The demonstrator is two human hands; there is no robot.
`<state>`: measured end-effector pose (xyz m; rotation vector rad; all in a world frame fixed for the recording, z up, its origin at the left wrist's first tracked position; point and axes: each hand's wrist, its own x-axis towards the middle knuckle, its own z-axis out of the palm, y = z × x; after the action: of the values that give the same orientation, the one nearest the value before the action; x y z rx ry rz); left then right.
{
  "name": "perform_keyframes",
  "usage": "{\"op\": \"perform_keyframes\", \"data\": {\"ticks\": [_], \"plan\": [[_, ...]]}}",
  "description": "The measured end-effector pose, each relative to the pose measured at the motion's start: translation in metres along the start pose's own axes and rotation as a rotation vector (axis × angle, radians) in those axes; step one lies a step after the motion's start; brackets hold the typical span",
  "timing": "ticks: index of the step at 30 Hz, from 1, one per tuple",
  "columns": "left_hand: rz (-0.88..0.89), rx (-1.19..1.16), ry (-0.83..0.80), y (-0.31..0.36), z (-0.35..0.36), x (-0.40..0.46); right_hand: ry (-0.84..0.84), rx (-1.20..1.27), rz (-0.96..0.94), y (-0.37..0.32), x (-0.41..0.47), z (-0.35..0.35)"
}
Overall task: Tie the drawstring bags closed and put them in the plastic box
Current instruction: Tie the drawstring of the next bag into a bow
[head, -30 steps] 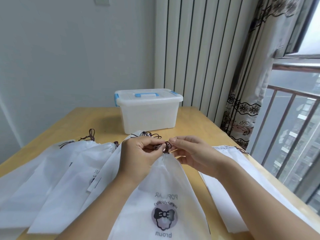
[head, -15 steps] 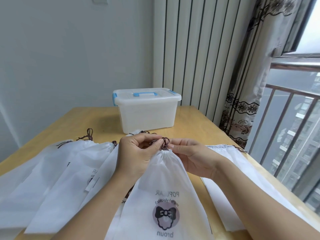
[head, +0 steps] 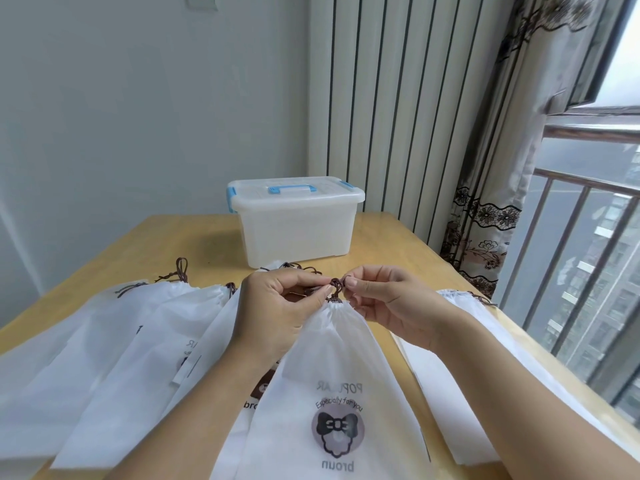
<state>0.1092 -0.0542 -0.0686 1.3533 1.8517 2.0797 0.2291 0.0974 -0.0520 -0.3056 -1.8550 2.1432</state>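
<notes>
table (head: pixel 398 237): box (head: pixel 298 226) (lidded) behind; both hands' grip (head: pixel 273 313) (head: pixel 388 306) pinching cord (head: pixel 336 285)

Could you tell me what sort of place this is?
Probably a room in a high-rise flat: a light wooden table stands by a patterned lace-trimmed curtain, and a railed window looks out on tall buildings. A ribbed white radiator lines the wall.

Bags (head: pixel 332 368): white matt non-woven cloth; cord (head: pixel 336 284): brown, braided. Box (head: pixel 298 233): translucent smooth plastic. Tabletop (head: pixel 391 237): pale wood, was satin-smooth.
</notes>
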Motion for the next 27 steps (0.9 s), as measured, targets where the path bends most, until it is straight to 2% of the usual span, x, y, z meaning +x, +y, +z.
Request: {"op": "perform_keyframes", "data": {"ticks": [7,11,15,19,27], "plan": [[0.042,0.036,-0.005,0.004,0.003,-0.003,-0.062,0.222,0.13,0.0,-0.002,0.001],[0.197,0.168,-0.049,0.002,0.003,-0.002,-0.085,0.206,0.144,0.001,-0.002,0.004],[0.177,0.18,-0.032,0.005,0.003,-0.003,-0.101,0.215,0.138,0.003,-0.002,0.004],[0.147,0.156,-0.037,0.005,0.003,-0.002,-0.174,0.121,0.08,0.003,-0.003,0.005],[0.028,0.062,-0.101,0.002,-0.002,0.002,-0.001,-0.033,-0.075,0.009,0.001,0.011]]}}
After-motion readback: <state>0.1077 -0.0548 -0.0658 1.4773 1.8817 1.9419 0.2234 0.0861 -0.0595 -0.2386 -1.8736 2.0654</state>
